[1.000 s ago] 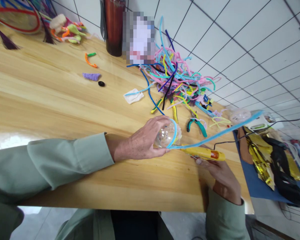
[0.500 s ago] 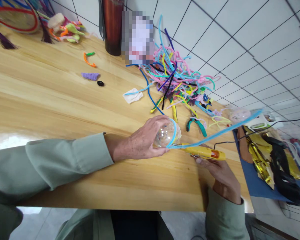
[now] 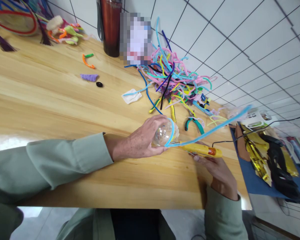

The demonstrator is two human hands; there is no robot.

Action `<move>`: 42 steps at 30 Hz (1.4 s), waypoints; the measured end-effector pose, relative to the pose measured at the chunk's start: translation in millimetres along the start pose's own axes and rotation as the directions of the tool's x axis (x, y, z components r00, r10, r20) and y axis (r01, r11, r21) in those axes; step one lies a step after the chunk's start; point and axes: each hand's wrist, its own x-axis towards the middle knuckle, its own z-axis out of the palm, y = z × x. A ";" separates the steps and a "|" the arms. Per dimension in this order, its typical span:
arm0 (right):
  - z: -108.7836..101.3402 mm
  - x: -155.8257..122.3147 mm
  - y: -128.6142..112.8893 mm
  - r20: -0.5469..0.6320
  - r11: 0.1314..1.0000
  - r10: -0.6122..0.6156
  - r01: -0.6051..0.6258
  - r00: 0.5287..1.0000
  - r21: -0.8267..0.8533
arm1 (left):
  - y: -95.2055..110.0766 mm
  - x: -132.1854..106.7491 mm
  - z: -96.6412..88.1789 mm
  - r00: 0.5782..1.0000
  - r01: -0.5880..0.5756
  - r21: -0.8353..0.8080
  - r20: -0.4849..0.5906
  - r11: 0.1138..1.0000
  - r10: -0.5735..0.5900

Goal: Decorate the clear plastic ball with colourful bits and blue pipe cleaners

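Observation:
My left hand [image 3: 148, 136] is wrapped round a clear plastic ball [image 3: 162, 135] above the wooden table. A light blue pipe cleaner [image 3: 210, 130] curves over the ball, and its long free end sticks out to the upper right. Held in my right hand [image 3: 212, 165] is a yellow glue gun [image 3: 201, 149], its nozzle pointing left, close by the ball and the pipe cleaner. Whether the nozzle touches them I cannot tell. Part of the ball is hidden by my left fingers, and the fingers of my right hand are partly behind the gun.
Behind my hands lies a tangled heap of pipe cleaners [image 3: 175, 75] with green-handled pliers [image 3: 194, 125] and yellow-handled pliers [image 3: 172, 111]. A dark red flask [image 3: 111, 28] stands against the tiled wall. The gun's black cord [image 3: 262, 130] runs right, over gold foil [image 3: 256, 156].
The free end of the blue pipe cleaner has swung slightly left and up. Both hands keep their hold on the ball and the glue gun; the whole view has shifted a little.

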 end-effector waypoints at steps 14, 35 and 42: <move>-30.7 15.8 21.0 -0.308 0.970 -0.200 0.232 0.930 0.070 | -0.3 -2.8 -1.4 0.999 -0.033 -0.010 -0.005 0.999 0.033; -97.2 5.8 73.9 -0.600 0.783 -0.169 -0.263 0.782 -0.564 | -2.5 -2.6 1.8 0.999 -0.040 -0.007 0.002 0.999 0.040; 44.3 -9.3 -47.5 -0.222 0.925 -0.379 0.360 0.898 -0.123 | 0.8 -1.2 0.4 0.999 -0.032 -0.014 0.004 0.999 0.032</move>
